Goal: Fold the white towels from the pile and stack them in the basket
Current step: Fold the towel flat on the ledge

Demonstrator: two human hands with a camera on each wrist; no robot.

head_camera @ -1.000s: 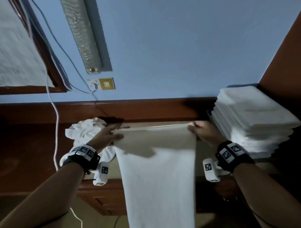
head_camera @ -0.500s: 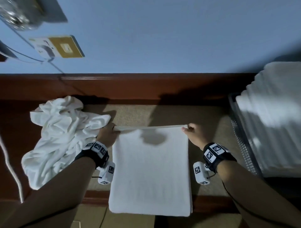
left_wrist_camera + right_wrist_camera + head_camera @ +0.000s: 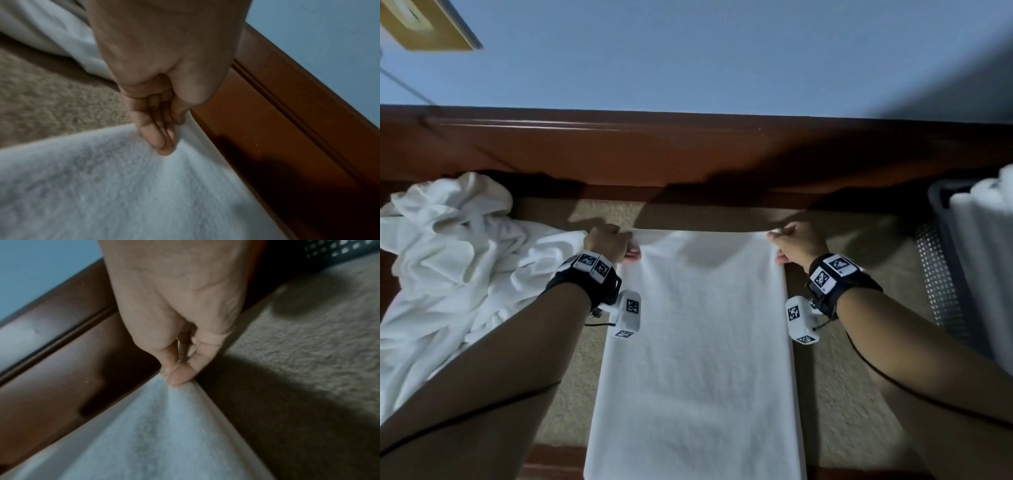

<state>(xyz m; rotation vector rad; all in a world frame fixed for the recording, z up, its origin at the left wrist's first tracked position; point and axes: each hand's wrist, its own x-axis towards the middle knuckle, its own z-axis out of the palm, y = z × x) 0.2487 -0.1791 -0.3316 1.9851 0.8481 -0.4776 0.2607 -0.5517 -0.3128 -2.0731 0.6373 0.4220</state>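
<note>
Lowered onto the bench point(image 3: 859, 394), the towel point(image 3: 695, 359) lies flat; left hand point(image 3: 607, 245) and right hand point(image 3: 796, 243) pinch its far corners (keep edges aligned).

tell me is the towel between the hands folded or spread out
Folded: the towel lies flat but doubled, layered edges showing, each far corner pinched by the left hand and right hand.

A long white towel point(image 3: 695, 342) lies flat and smooth in the middle, its near end hanging over the front edge. To its left sits the pile point(image 3: 448, 267), a crumpled heap of white towels. To the right stands a dark basket point(image 3: 941, 274) with small holes, holding a neat stack point(image 3: 983, 267) of folded towels.
</note>
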